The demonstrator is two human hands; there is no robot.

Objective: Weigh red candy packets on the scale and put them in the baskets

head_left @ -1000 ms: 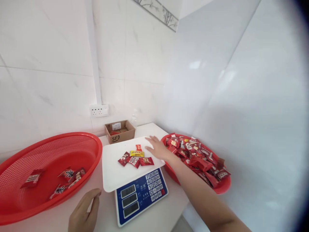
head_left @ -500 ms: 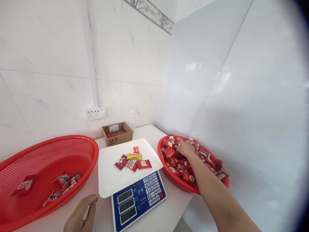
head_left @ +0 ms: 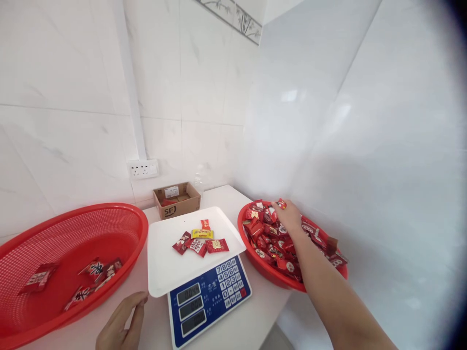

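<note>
My right hand [head_left: 291,217] is closed on a small red snack packet [head_left: 281,203], just above the far side of the right-hand red basket [head_left: 268,279]. That basket is heaped with red-wrapped snack packets [head_left: 272,231]. My left hand [head_left: 122,321] stays by the near left corner of the white weighing tray [head_left: 164,274], thumb and forefinger tips together, with nothing visible in them. Several packets lie on the tray, among them a yellow one [head_left: 202,234] and a red one [head_left: 218,245]. Below the tray, the scale's blue panel [head_left: 211,301] shows digits too blurred to read surely.
A larger red basket [head_left: 124,206] on the left holds a few packets [head_left: 97,269]. Behind the tray are an open cardboard box [head_left: 180,206] and a clear plastic bottle [head_left: 199,182]. A wall socket [head_left: 143,168] sits above; walls close off the back and right.
My right hand has lifted slightly from the heap and moved a little right, a red packet now showing in its fingers. My left hand and the packets on the tray keep their places.
</note>
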